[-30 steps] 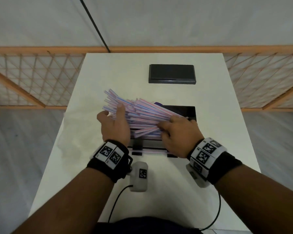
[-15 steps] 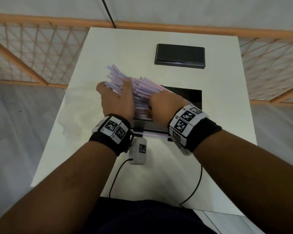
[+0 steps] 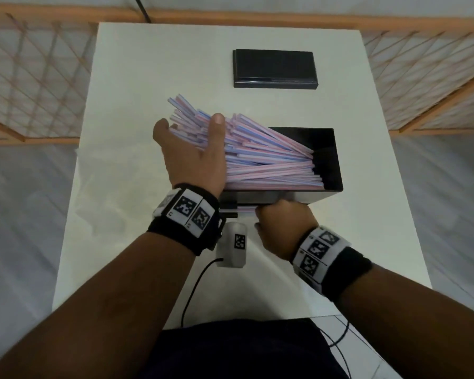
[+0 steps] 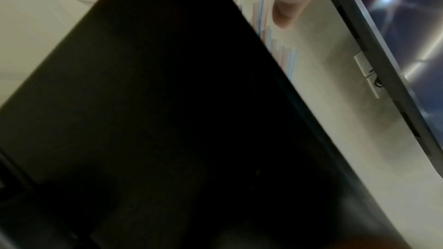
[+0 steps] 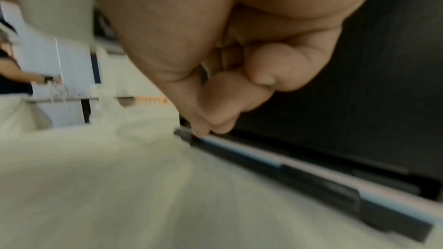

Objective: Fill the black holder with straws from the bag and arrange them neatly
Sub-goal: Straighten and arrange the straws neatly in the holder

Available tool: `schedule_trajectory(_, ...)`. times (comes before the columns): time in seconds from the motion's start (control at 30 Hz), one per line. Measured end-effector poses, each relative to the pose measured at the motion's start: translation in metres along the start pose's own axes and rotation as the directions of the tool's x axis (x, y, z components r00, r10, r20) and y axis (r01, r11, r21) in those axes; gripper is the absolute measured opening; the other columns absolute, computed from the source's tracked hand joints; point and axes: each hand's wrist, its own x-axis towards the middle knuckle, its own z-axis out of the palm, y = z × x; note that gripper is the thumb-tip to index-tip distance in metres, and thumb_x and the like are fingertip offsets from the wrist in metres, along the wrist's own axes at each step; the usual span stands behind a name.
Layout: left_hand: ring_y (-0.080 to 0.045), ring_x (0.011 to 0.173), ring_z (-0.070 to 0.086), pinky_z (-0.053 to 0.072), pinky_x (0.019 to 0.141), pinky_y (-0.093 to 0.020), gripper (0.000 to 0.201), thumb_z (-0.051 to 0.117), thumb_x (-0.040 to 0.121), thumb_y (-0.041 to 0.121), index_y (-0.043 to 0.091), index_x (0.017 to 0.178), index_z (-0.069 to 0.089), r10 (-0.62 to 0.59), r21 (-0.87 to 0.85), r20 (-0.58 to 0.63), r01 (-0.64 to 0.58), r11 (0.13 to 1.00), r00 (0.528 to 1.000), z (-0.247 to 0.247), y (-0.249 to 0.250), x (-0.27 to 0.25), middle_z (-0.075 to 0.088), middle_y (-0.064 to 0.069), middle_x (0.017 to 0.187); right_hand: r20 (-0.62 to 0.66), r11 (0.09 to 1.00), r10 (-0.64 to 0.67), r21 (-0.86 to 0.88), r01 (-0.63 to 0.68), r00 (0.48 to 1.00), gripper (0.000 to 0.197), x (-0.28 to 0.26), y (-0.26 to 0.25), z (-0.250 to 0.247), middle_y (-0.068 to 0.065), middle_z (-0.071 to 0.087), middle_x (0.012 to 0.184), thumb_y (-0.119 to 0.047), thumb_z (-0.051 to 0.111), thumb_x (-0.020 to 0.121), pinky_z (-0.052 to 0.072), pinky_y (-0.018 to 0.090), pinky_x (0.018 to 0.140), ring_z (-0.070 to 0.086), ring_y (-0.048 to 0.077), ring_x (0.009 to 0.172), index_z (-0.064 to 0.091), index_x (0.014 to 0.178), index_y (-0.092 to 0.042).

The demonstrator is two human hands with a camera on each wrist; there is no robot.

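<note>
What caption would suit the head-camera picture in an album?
Left hand holds a fan of pink-and-blue straws in the black holder; right hand, fingers curled, touches its front ledge.

Curled right hand (image 5: 227, 44) beside the black holder (image 5: 371, 92), fingertips (image 5: 203, 130) at its lower lip, white table (image 5: 107, 186) beneath.

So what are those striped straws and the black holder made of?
The straws look like thin plastic, maybe paper: smooth pink and blue stripes with a slight sheen. The holder seems glossy black plastic or acrylic: its front wall reflects light.
</note>
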Motion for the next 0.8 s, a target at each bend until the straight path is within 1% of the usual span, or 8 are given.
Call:
schedule_trajectory(0.13,-0.01,0.106,0.059,0.04,0.089,-0.013,0.088,0.066,0.087,0.058,0.013,0.149,0.023,0.011,0.004,-0.052,-0.011,1.0,0.999,0.003,-0.002,-0.001,0.051,0.006,0.123,0.045,0.998,0.019,-0.057,-0.017,0.999,0.027,0.024,-0.002,0.02,0.012,0.073,0.102,-0.013,0.045,0.096,0.054,0.042,0.08,0.07,0.037,0.095,0.07,0.105,-0.01)
schedule_trajectory(0.33,-0.023,0.119,0.056,0.044,0.106,-0.038,0.078,0.053,0.091,0.064,0.015,0.147,0.028,-0.015,-0.048,-0.103,0.01,0.999,0.995,0.005,-0.001,0.001,0.052,-0.008,0.14,-0.036,0.999,-0.049,-0.015,0.049,0.998,0.026,0.013,0.004,0.005,0.009,0.072,0.097,-0.014,0.045,0.094,0.053,0.04,0.077,0.069,0.036,0.092,0.07,0.1,-0.013)
schedule_trajectory(0.43,-0.025,0.112,0.053,0.042,0.095,-0.03,0.07,0.049,0.096,0.06,0.012,0.145,0.032,-0.071,-0.165,-0.108,0.053,0.985,0.992,0.001,0.004,0.005,0.051,-0.01,0.136,-0.12,1.0,-0.029,-0.012,0.028,0.992,0.008,-0.008,0.013,-0.022,0.007,0.068,0.07,-0.016,0.065,0.082,0.046,0.033,0.055,0.067,0.032,0.063,0.068,0.075,-0.015)
schedule_trajectory(0.5,-0.038,0.118,0.054,0.046,0.099,-0.04,0.077,0.049,0.094,0.058,0.0,0.143,0.034,-0.118,-0.314,-0.114,0.077,0.946,0.986,-0.002,0.008,0.008,0.049,-0.026,0.141,-0.225,0.999,0.05,0.015,-0.048,0.973,0.018,-0.023,0.023,-0.04,0.009,0.06,0.053,-0.016,0.078,0.066,0.04,0.029,0.045,0.06,0.032,0.046,0.061,0.059,-0.014)
schedule_trajectory(0.57,-0.042,0.12,0.054,0.04,0.108,-0.052,0.09,0.05,0.084,0.061,-0.007,0.141,0.034,-0.132,-0.429,-0.092,0.08,0.9,0.987,-0.006,0.014,0.009,0.048,-0.032,0.139,-0.286,0.994,0.105,0.058,-0.093,0.953,0.022,-0.03,0.031,-0.064,0.011,0.062,0.065,-0.025,0.069,0.078,0.039,0.032,0.052,0.063,0.037,0.06,0.054,0.066,-0.016)
schedule_trajectory(0.63,-0.038,0.12,0.054,0.039,0.11,-0.052,0.098,0.049,0.076,0.063,-0.009,0.142,0.035,-0.133,-0.478,-0.063,0.087,0.874,0.989,-0.006,0.019,0.006,0.048,-0.031,0.141,-0.344,0.988,0.085,0.15,-0.035,0.935,0.029,-0.028,0.04,-0.082,0.011,0.057,0.074,-0.033,0.057,0.091,0.036,0.034,0.059,0.058,0.04,0.07,0.043,0.07,-0.019)
schedule_trajectory(0.7,-0.047,0.133,0.042,0.035,0.111,-0.053,0.093,0.052,0.087,0.057,-0.015,0.142,0.03,-0.125,-0.458,-0.06,0.084,0.885,0.99,-0.003,0.017,0.006,0.039,-0.034,0.147,-0.385,0.99,0.05,0.143,0.006,0.921,0.028,-0.016,0.041,-0.091,0.009,0.056,0.078,-0.035,0.052,0.095,0.036,0.035,0.06,0.054,0.038,0.074,0.043,0.074,-0.02)
schedule_trajectory(0.8,-0.043,0.124,0.046,0.041,0.097,-0.034,0.07,0.049,0.102,0.044,-0.011,0.144,0.032,-0.117,-0.367,-0.084,0.079,0.927,0.99,0.001,0.011,0.006,0.055,-0.009,0.129,-0.293,0.995,0.008,0.094,0.021,0.956,0.024,0.008,0.031,-0.082,0.01,0.061,0.089,-0.043,0.053,0.094,0.04,0.034,0.064,0.062,0.036,0.086,0.047,0.083,-0.023)
